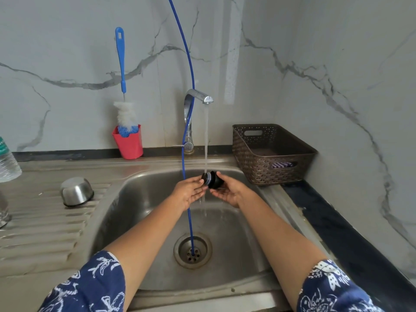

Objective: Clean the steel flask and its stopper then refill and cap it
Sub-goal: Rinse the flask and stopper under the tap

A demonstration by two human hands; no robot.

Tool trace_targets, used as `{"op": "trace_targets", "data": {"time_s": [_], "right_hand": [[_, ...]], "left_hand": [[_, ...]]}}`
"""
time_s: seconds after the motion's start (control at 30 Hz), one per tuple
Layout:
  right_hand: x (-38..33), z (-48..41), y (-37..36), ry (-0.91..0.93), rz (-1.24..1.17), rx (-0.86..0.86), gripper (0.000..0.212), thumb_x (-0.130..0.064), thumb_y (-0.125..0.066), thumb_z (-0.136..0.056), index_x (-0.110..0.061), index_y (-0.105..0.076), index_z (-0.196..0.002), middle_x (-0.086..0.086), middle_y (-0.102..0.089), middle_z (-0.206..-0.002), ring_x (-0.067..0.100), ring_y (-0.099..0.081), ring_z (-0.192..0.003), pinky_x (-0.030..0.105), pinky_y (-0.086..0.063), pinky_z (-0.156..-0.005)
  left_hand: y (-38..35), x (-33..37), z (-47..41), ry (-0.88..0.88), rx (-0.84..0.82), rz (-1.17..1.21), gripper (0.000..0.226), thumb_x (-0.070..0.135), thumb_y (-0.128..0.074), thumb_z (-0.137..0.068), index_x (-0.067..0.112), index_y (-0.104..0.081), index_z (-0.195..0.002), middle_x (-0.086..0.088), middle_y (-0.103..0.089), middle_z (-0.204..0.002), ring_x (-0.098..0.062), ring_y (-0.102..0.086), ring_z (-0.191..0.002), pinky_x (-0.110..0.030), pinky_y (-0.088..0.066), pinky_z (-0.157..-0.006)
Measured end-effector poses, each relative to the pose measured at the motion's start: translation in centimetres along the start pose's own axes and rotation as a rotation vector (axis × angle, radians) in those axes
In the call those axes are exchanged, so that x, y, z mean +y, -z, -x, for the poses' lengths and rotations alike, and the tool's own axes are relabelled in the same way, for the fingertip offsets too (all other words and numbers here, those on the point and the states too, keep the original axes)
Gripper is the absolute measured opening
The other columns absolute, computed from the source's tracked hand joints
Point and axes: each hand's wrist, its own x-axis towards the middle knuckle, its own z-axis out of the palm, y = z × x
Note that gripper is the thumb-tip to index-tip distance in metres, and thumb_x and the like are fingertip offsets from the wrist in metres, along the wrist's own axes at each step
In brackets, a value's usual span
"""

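Note:
A black stopper (212, 180) with a pale blue ring lies on its side over the steel sink (144, 199), right under the stream running from the tap (199, 96). My right hand (229, 191) grips its wide black end. My left hand (190, 191) pinches the narrower end with thumb and fingertips. Water runs off between both hands into the basin. At the far left edge only a sliver of a steel body (3, 210), possibly the flask, shows on the draining board.
A thin blue hose (188, 136) hangs in front of the tap down into the drain (193, 250). Left: an upturned steel bowl (76, 191), a plastic water bottle (7, 162), a red cup (128, 143) with a bottle brush (122, 86). Right: a brown basket (270, 154).

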Motion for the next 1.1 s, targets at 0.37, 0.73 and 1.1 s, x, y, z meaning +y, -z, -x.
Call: {"op": "trace_targets", "data": {"time_s": [0.37,0.73,1.1], "right_hand": [[0.7,-0.3,-1.1,0.025,0.173,0.039,0.031,-0.037,-0.064,-0.088,-0.007,-0.057,-0.087,0.013,-0.061,-0.084,0.021,-0.061,-0.07,0.022,-0.056,-0.051],[0.2,-0.4,0.3,0.021,0.103,0.068,0.041,-0.038,-0.06,-0.091,-0.004,-0.054,-0.113,0.016,-0.061,-0.089,0.023,-0.062,-0.074,0.027,-0.056,-0.058],[0.7,-0.4,-1.1,0.026,0.104,0.008,0.049,-0.034,-0.063,-0.089,0.0,-0.052,-0.123,0.015,-0.06,-0.089,0.022,-0.062,-0.075,0.027,-0.057,-0.06]], "left_hand": [[0.3,0.3,0.2,-0.013,0.058,-0.029,0.019,0.02,-0.067,-0.089,0.007,-0.064,-0.102,-0.013,-0.068,-0.099,-0.015,-0.066,-0.079,-0.025,-0.053,-0.074],[-0.9,0.0,0.1,-0.037,0.009,-0.071,0.036,0.009,-0.066,-0.088,0.003,-0.059,-0.123,-0.006,-0.07,-0.077,-0.009,-0.069,-0.061,-0.018,-0.056,-0.061],[0.7,0.6,0.2,-0.034,0.04,-0.012,0.029,0.008,-0.06,-0.092,0.0,-0.059,-0.12,-0.002,-0.072,-0.075,-0.006,-0.069,-0.058,-0.016,-0.055,-0.06]]}}
